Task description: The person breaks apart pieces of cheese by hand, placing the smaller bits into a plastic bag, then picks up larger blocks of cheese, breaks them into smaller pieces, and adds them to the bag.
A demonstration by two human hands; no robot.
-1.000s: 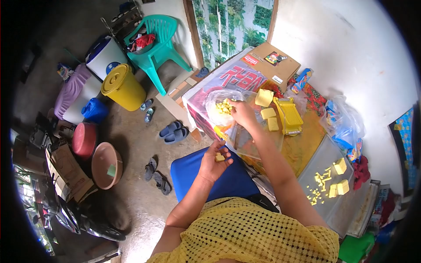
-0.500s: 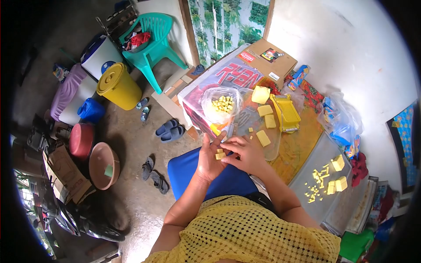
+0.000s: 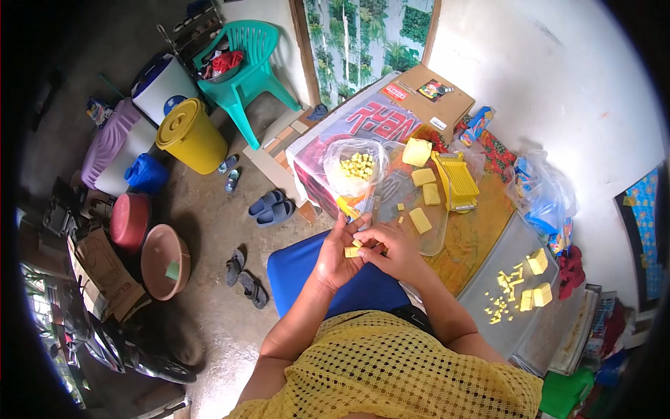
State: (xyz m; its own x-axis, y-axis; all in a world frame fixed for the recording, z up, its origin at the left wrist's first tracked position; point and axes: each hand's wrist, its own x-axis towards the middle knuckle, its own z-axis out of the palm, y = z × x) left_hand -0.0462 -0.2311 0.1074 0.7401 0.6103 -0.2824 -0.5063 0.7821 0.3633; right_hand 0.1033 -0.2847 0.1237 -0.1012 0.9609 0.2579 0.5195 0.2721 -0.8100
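Note:
My left hand [image 3: 335,260] is turned palm up, its fingers partly curled, and small cut pieces of yellow cheese [image 3: 352,251] rest in it. Over them my right hand [image 3: 392,248] has thumb and fingertips pinched at a small piece. Just beyond my fingertips lies a yellow-and-orange object [image 3: 347,207], partly hidden. Past it stands a clear plastic bag [image 3: 336,183] holding yellow cheese cubes [image 3: 357,166]. To the right, cheese blocks [image 3: 420,221] and two tiny cubes lie on a clear board [image 3: 436,241], beside a yellow slicer [image 3: 457,183].
A grey tray [image 3: 488,293] at the right bears cheese blocks and scattered bits. A cardboard box [image 3: 426,94] and plastic bags [image 3: 541,188] are at the table's back and right. A blue seat [image 3: 296,272] is below my hands. Slippers [image 3: 272,209] and basins [image 3: 166,262] are on the floor.
The pieces in my left palm have shifted slightly, and my right fingertips have moved a little over them. The camera view has shifted slightly; the things on the table look the same.

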